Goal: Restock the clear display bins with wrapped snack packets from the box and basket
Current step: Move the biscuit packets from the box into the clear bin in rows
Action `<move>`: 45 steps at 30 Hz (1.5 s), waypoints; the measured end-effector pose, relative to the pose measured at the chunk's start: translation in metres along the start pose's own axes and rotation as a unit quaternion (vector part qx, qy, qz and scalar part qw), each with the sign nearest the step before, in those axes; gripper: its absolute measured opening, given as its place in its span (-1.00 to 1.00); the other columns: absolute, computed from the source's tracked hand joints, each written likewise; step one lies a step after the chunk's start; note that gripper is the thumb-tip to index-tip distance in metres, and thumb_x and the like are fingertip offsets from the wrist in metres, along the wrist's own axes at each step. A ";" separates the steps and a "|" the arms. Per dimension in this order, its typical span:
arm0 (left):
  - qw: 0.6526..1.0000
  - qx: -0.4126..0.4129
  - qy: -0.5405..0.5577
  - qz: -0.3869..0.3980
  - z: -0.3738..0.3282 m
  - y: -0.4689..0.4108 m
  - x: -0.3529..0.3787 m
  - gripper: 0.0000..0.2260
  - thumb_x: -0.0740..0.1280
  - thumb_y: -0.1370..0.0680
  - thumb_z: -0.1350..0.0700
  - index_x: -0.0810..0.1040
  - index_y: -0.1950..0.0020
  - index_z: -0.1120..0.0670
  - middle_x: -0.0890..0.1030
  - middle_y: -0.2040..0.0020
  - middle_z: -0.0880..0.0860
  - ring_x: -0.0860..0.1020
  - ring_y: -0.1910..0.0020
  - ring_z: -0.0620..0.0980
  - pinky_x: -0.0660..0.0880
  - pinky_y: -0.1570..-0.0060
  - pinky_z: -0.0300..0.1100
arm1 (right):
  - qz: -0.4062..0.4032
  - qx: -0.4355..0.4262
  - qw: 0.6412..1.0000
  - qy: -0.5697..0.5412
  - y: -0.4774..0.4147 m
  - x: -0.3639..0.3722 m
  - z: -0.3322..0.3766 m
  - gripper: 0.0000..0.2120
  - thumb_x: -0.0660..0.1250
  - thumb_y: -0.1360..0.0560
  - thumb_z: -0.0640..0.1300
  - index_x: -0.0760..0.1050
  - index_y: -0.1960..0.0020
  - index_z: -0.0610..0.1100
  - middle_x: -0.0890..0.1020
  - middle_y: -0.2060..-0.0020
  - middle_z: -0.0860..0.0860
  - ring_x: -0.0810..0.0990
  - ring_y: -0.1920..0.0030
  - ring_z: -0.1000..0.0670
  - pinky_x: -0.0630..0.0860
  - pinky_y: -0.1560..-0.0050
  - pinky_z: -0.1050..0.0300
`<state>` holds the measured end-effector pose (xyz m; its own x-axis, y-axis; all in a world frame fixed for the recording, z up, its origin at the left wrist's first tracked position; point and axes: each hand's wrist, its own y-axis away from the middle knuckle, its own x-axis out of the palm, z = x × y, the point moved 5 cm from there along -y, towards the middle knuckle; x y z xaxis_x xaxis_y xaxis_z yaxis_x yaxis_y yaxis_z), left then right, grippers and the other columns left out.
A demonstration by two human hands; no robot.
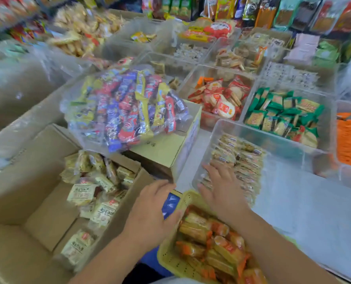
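At eight o'clock, the box (37, 201) holds pale packets (82, 193). The left hand (150, 210), fingers straight and together, sits by the basket (170, 261) rim at six. The right hand (221, 189), fingers spread, presses packets in the bin (283, 148) at four. Level those rows gently before adding more. Blur hides the labels, and the basket's near end is cut off.

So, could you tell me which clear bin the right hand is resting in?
The nearest bin, just beyond the yellow basket: the right hand lies on its brownish packets. Those behind hold green packets or red-and-white packets instead.
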<state>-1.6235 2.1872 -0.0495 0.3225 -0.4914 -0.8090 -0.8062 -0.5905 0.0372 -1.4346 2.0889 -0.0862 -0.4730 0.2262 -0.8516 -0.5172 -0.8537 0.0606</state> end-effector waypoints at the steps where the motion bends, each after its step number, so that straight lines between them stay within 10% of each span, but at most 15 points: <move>1: 1.000 0.005 0.007 -0.024 0.007 0.012 -0.014 -0.49 0.36 -0.51 -0.21 0.56 -0.40 -0.01 0.42 -0.36 -0.17 0.32 -0.32 -0.27 0.24 -0.36 -0.39 | 0.011 -0.020 1.000 -0.002 0.010 0.008 0.023 -0.47 0.27 -0.61 0.13 0.33 -0.54 -0.01 0.37 -0.47 -0.05 0.27 -0.47 -0.16 0.18 -0.51 -0.07; 10: 0.980 -0.179 0.006 -0.089 0.149 0.089 -0.104 -0.53 0.50 -0.53 -0.05 0.53 -0.41 0.01 0.48 -0.26 -0.07 0.49 -0.29 0.03 0.40 -0.23 -0.12 | 0.060 -0.148 0.987 -0.015 0.054 0.087 0.202 -0.48 0.09 -0.58 0.30 0.40 -0.46 0.12 0.34 -0.47 0.06 0.17 -0.51 -0.05 0.12 -0.53 -0.05; 21: 0.950 -0.292 0.062 0.087 0.328 0.053 -0.140 -0.28 0.44 -0.54 -0.18 0.30 -0.59 0.10 0.40 -0.53 0.16 0.44 -0.44 0.17 0.41 -0.30 -0.04 | 0.059 0.003 0.995 0.079 0.048 0.154 0.255 -0.57 0.10 -0.58 0.27 0.56 -0.30 0.15 0.42 -0.40 0.22 0.04 -0.57 -0.01 -0.10 -0.60 -0.09; 34: 0.803 -0.455 0.372 0.098 0.339 0.021 -0.071 -0.47 0.38 -0.64 -0.04 0.41 -0.49 0.24 0.46 -0.49 0.20 0.42 -0.44 0.21 0.35 -0.27 0.00 | 0.031 0.070 0.990 0.115 0.049 0.159 0.260 -0.58 0.05 -0.55 0.22 0.60 -0.20 0.14 0.49 -0.26 0.23 0.16 -0.50 0.03 0.33 -0.39 -0.10; 40: 0.817 -0.450 0.330 0.145 0.342 0.021 -0.060 -0.62 0.57 -0.48 0.07 0.54 -0.18 0.18 0.60 -0.25 0.23 0.58 -0.19 0.22 0.57 -0.08 0.04 | 0.040 0.069 0.987 0.136 0.047 0.162 0.255 -0.62 0.11 -0.56 0.17 0.61 -0.21 0.13 0.51 -0.25 0.21 0.18 -0.50 0.00 0.35 -0.38 -0.10; 45: 0.845 -0.409 0.286 0.191 0.343 0.018 -0.065 -0.49 0.59 -0.46 0.11 0.52 -0.33 0.23 0.57 -0.34 0.23 0.60 -0.19 0.24 0.54 -0.09 0.03 | 0.046 0.062 0.983 0.165 0.048 0.164 0.253 -0.62 0.14 -0.56 0.16 0.55 -0.28 0.14 0.50 -0.27 0.22 0.17 -0.52 -0.01 0.26 -0.47 -0.12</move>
<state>-1.8291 2.4278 -0.1972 0.4917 -0.8372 -0.2394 -0.3678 -0.4488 0.8144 -1.7173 2.2039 -0.0909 -0.2756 -0.0316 -0.9608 -0.5749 -0.7956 0.1911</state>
